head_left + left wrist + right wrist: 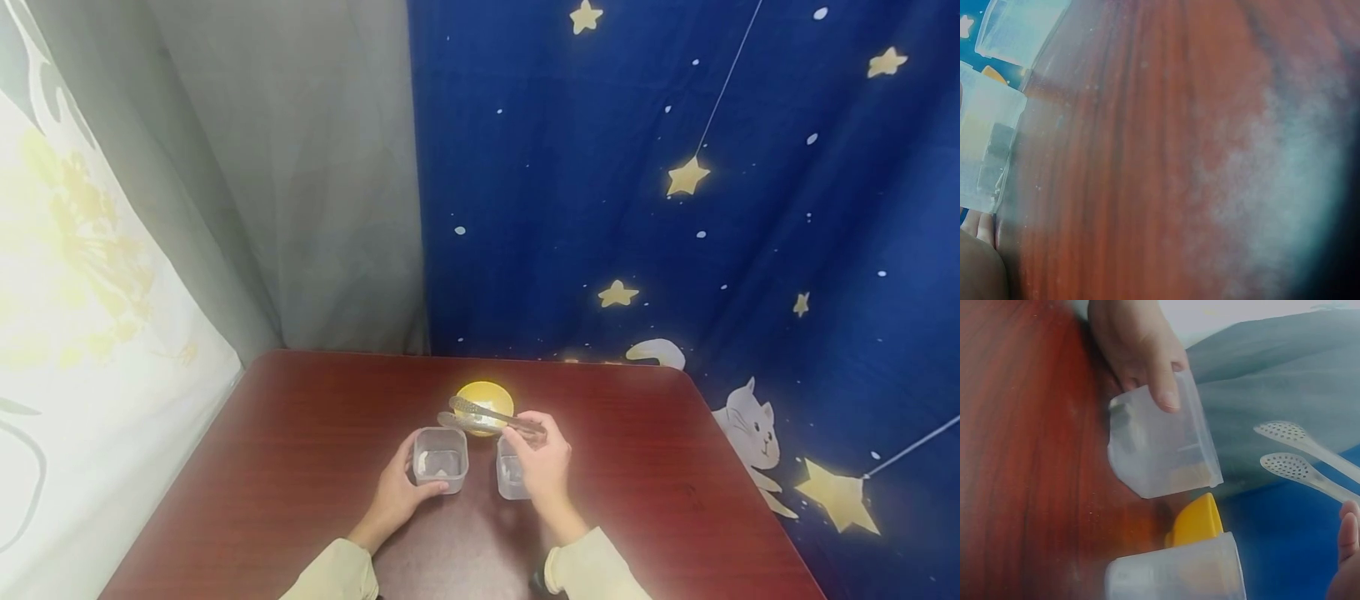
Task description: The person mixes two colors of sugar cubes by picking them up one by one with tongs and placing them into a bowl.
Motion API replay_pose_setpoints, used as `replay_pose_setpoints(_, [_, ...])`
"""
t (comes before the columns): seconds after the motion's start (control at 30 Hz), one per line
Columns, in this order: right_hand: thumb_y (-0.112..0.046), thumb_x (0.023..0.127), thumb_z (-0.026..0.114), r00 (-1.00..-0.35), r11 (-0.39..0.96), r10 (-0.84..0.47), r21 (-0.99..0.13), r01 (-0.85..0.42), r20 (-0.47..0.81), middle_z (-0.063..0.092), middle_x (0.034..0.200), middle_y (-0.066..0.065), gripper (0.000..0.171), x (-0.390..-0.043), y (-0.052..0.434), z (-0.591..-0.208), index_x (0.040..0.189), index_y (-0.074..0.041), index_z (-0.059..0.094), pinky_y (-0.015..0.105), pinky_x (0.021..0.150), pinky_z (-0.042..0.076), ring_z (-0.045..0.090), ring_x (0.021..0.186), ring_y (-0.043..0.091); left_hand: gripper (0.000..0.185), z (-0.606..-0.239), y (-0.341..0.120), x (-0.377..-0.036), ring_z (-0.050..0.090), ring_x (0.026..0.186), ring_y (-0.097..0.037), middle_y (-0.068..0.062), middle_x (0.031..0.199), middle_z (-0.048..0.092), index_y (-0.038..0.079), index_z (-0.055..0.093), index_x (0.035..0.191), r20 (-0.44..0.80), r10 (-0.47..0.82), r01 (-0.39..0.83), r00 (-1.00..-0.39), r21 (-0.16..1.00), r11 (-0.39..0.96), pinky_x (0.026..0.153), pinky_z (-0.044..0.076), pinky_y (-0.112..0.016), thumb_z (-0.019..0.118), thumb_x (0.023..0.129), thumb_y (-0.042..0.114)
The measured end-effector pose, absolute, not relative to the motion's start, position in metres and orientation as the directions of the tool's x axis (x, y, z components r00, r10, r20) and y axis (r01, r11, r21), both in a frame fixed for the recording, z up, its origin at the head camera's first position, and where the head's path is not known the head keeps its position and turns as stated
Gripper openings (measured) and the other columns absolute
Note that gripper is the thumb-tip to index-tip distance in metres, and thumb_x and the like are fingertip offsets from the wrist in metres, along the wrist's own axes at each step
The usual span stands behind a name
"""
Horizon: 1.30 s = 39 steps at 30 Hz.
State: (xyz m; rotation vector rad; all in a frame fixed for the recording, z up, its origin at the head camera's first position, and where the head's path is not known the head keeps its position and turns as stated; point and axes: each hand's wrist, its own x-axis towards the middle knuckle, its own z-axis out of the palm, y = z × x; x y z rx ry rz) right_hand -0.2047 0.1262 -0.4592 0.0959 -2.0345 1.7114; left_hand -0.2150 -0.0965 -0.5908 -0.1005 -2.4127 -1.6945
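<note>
My left hand point(399, 489) grips a clear plastic container point(441, 479) by its side, thumb at the front and fingers behind. Something small and pale shows low inside it, too blurred to tell. Held in my right hand point(547, 462) is a pair of tongs point(1286, 466) with perforated heads set apart, nothing visible between them. These heads hover over the near left part of a yellow bowl point(497, 393), above the table. A second clear container point(513, 483) stands on the right, partly hidden by the right hand. The left wrist view shows both containers only at its left edge.
The dark red wooden table point(315, 417) has rounded far corners. Behind it hang a grey curtain point(300, 167) and a blue star-patterned curtain point(562, 167). A pale patterned curtain point(75, 292) hangs along the left side.
</note>
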Motion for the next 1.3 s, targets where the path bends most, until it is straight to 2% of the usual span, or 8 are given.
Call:
replay_pose_setpoints(0.3, [-0.001, 0.075, 0.080, -0.913, 0.238, 0.183, -0.918, -0.318, 0.364, 0.071, 0.081, 0.012, 0.028, -0.201, 0.121, -0.467, 0.097, 0.002, 0.062, 0.027, 0.062, 0.056, 0.069, 0.072, 0.018, 0.103, -0.592, -0.097, -0.216, 0.052, 0.122, -0.033, -0.014, 0.137, 0.053, 0.012, 0.038, 0.147, 0.182, -0.048, 0.153, -0.982, 0.920, 0.360, 0.103, 0.041, -0.049, 0.093, 0.062, 0.030])
replay_pose_setpoints(0.57, [-0.005, 0.073, 0.084, -0.926, 0.240, 0.142, -0.920, -0.310, 0.349, 0.072, 0.078, 0.007, 0.031, -0.216, 0.123, -0.502, 0.098, -0.005, 0.066, 0.035, 0.065, 0.058, 0.070, 0.071, 0.018, 0.103, -0.591, -0.097, -0.216, 0.051, 0.124, -0.031, -0.012, 0.137, 0.054, 0.010, 0.038, 0.148, 0.186, -0.041, 0.161, -0.982, 0.925, 0.343, 0.105, 0.039, -0.048, 0.092, 0.062, 0.029])
replay_pose_setpoints(0.73, [-0.015, 0.071, 0.086, -0.904, 0.322, 0.114, -0.877, -0.358, 0.411, 0.069, 0.079, -0.002, 0.033, -0.217, 0.122, -0.505, 0.098, -0.007, 0.069, 0.030, 0.065, 0.056, 0.066, 0.070, 0.011, 0.103, -0.591, -0.097, -0.216, 0.053, 0.122, -0.031, -0.012, 0.135, 0.055, 0.008, 0.038, 0.148, 0.193, -0.041, 0.167, -0.980, 0.922, 0.350, 0.104, 0.041, -0.048, 0.093, 0.062, 0.028])
replay_pose_setpoints(0.9, [-0.019, 0.069, 0.087, -0.867, 0.453, 0.086, -0.794, -0.405, 0.491, 0.065, 0.071, -0.012, 0.031, -0.217, 0.119, -0.509, 0.095, -0.017, 0.070, 0.026, 0.059, 0.051, 0.061, 0.063, 0.005, 0.104, -0.592, -0.096, -0.216, 0.054, 0.120, -0.030, -0.012, 0.134, 0.056, 0.008, 0.038, 0.148, 0.204, -0.043, 0.177, -0.978, 0.922, 0.345, 0.103, 0.041, -0.047, 0.093, 0.062, 0.027])
replay_pose_setpoints(1.1, [-0.014, 0.070, 0.086, -0.827, 0.427, -0.007, -0.746, -0.511, 0.562, 0.067, 0.067, -0.007, 0.031, -0.218, 0.117, -0.517, 0.095, -0.010, 0.068, 0.021, 0.050, 0.048, 0.058, 0.057, 0.003, 0.103, -0.594, -0.096, -0.212, 0.055, 0.119, -0.029, -0.011, 0.133, 0.057, 0.012, 0.038, 0.147, 0.203, -0.049, 0.172, -0.978, 0.916, 0.361, 0.102, 0.043, -0.046, 0.093, 0.061, 0.030])
replay_pose_setpoints(1.3, [-0.017, 0.072, 0.085, -0.850, 0.494, -0.078, -0.720, -0.487, 0.521, 0.067, 0.067, -0.008, 0.030, -0.217, 0.115, -0.517, 0.096, -0.013, 0.068, 0.021, 0.052, 0.049, 0.057, 0.057, 0.002, 0.104, -0.593, -0.094, -0.211, 0.054, 0.121, -0.029, -0.011, 0.135, 0.055, 0.012, 0.037, 0.148, 0.205, -0.040, 0.178, -0.978, 0.918, 0.354, 0.103, 0.042, -0.046, 0.092, 0.062, 0.031])
